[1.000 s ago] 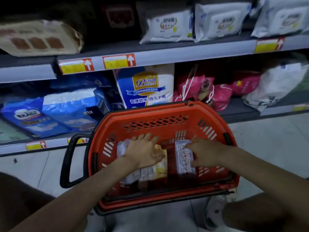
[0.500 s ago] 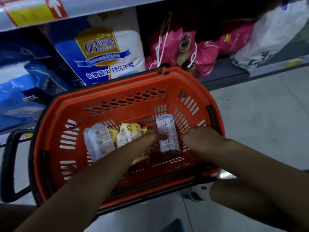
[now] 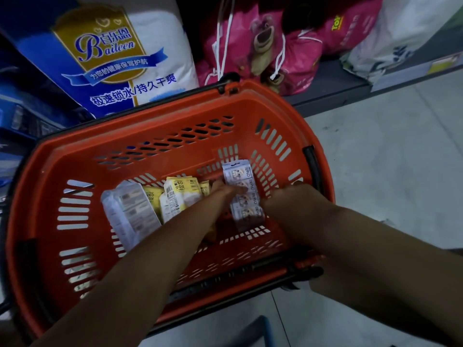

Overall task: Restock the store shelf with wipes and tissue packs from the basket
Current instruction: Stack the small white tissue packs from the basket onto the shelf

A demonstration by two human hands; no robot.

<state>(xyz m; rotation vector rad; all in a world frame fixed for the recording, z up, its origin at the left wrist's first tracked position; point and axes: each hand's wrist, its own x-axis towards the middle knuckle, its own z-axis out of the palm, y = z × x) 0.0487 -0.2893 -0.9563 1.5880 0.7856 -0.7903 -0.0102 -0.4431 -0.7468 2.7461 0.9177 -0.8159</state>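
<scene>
An orange basket (image 3: 150, 126) stands on the floor in front of the low shelf. Inside lie a long purple-white strip of tissue packs (image 3: 240, 176), yellow wipes packs (image 3: 180, 189) and a white pack (image 3: 130, 211) at the left. My left hand (image 3: 223, 196) reaches over the yellow packs, and its fingers pinch the strip's left edge. My right hand (image 3: 293, 199) is curled on the strip's right edge, knuckles up. The lower part of the strip is partly hidden between my hands.
Behind the basket, the bottom shelf holds a large blue-white Baileen pack (image 3: 120, 58), pink drawstring bags (image 3: 263, 46) and a white bag (image 3: 400, 33). Grey tiled floor (image 3: 388, 159) lies to the right. A black handle (image 3: 310, 161) hangs on the basket's right rim.
The view has dropped and closed in on the basket. My left hand has moved from the yellow packs to the purple-white strip. My right hand stays on the strip.
</scene>
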